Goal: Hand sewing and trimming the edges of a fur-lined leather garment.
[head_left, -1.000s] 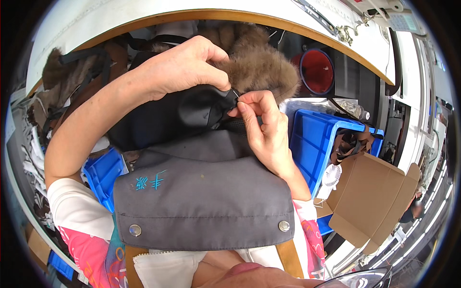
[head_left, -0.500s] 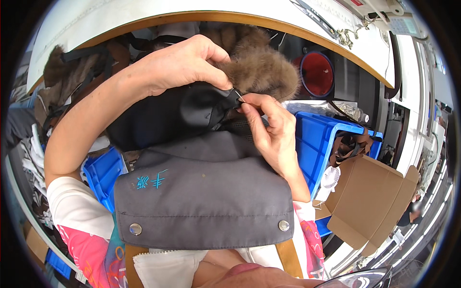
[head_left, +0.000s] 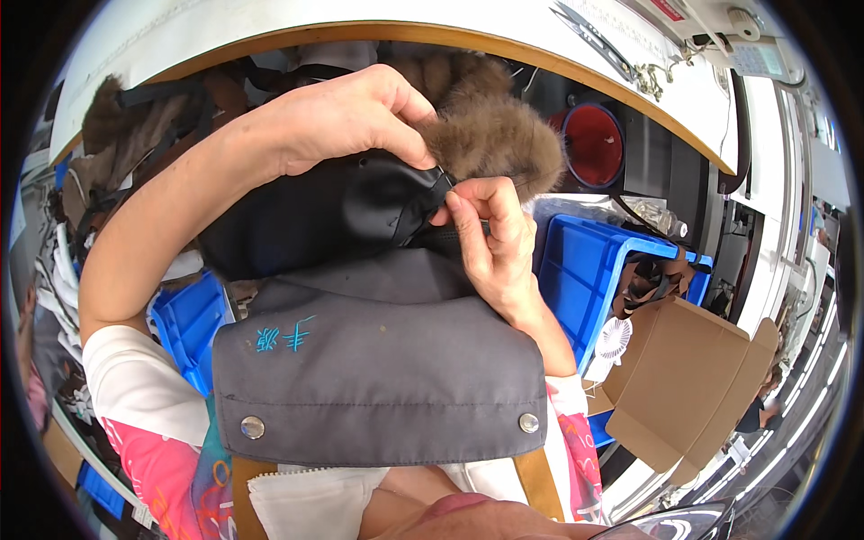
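Black fabric (head_left: 310, 211) with a smooth sheen is bunched up above my lap, against a thick roll of brown fur (head_left: 508, 139). My left hand (head_left: 373, 117) reaches over it from the left, thumb and fingers closed on the edge where the fabric meets the fur. Just right of that spot, my right hand (head_left: 493, 236) pinches a thin sewing needle (head_left: 447, 176) at the fabric edge. Little of the needle shows between the fingertips. Any thread is too fine to make out.
A white worktable (head_left: 297, 20) with a wooden edge lies ahead, black-handled snips (head_left: 598, 43) on it. Below it stands a red-lined bin (head_left: 594, 146). Blue crates (head_left: 583, 279) flank me, with an open cardboard box (head_left: 688, 382) at right. A grey apron (head_left: 387, 378) covers my front.
My right hand has shifted slightly left, closer to the left fingertips, and less of the needle shows. The left hand keeps its hold on the fabric.
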Motion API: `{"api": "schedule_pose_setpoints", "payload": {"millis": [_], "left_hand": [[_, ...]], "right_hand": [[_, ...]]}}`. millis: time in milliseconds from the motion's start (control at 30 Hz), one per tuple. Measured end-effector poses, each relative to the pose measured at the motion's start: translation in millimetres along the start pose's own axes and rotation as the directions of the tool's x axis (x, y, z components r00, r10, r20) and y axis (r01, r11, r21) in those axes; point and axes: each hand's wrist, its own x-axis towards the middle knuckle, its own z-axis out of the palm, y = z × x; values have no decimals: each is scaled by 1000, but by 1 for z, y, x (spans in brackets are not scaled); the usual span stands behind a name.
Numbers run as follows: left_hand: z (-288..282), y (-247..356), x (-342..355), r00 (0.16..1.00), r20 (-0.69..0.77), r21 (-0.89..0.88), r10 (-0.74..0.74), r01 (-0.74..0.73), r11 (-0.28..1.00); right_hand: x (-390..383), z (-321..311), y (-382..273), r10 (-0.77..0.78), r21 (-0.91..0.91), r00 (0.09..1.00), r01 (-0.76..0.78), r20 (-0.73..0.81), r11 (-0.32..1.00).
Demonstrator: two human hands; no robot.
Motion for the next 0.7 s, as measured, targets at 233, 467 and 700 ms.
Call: {"api": "schedule_pose_setpoints", "payload": {"millis": [233, 467, 700], "left_hand": [[-2, 5, -5, 1000, 0, 12, -8, 8, 1000], [-6, -2, -1, 1000, 9, -21, -7, 7, 1000], [-7, -2, 0, 999, 38, -51, 33, -32, 998]], "right_hand": [[5, -18, -9, -26, -185, 1000, 25, -6, 982], [10, -13, 4, -256, -148, 966, 256, 23, 955], [19, -24, -22, -42, -246, 998, 49, 37, 968]]}}
